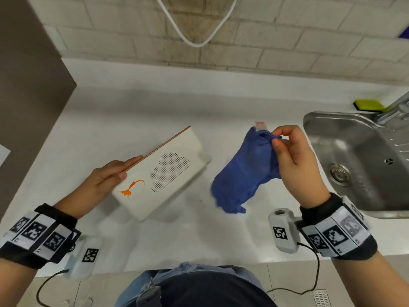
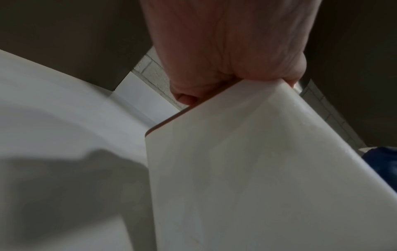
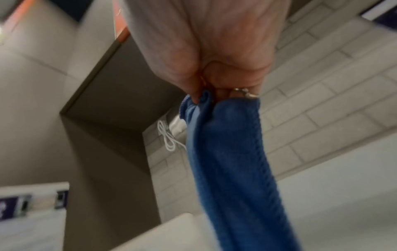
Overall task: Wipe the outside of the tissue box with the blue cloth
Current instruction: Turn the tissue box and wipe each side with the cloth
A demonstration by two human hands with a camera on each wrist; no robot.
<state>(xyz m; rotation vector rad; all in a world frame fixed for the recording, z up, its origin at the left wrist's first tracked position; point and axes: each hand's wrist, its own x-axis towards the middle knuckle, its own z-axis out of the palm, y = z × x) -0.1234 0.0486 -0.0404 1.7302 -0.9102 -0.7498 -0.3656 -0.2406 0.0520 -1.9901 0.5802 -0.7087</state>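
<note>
Behind tissue box (image 1: pixel 163 173) — left hand (image 1: pixel 104 180) fingers hidden; right hand (image 1: pixel 296 160) pinching blue cloth (image 1: pixel 241 173).

hand (image 3: pixel 214 51) pinches cloth (image 3: pixel 232 152) at top edge | cloth hangs down in a bunched fold | ring (image 3: pixel 243 90) just above cloth | box (image 3: pixel 171 234) corner below, pale | cable (image 3: pixel 168 137) on tile wall (image 3: pixel 322 101) | image blurred

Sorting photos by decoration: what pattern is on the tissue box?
The white tissue box shows a dotted cloud shape and a small orange figure, best in the head view.
</note>
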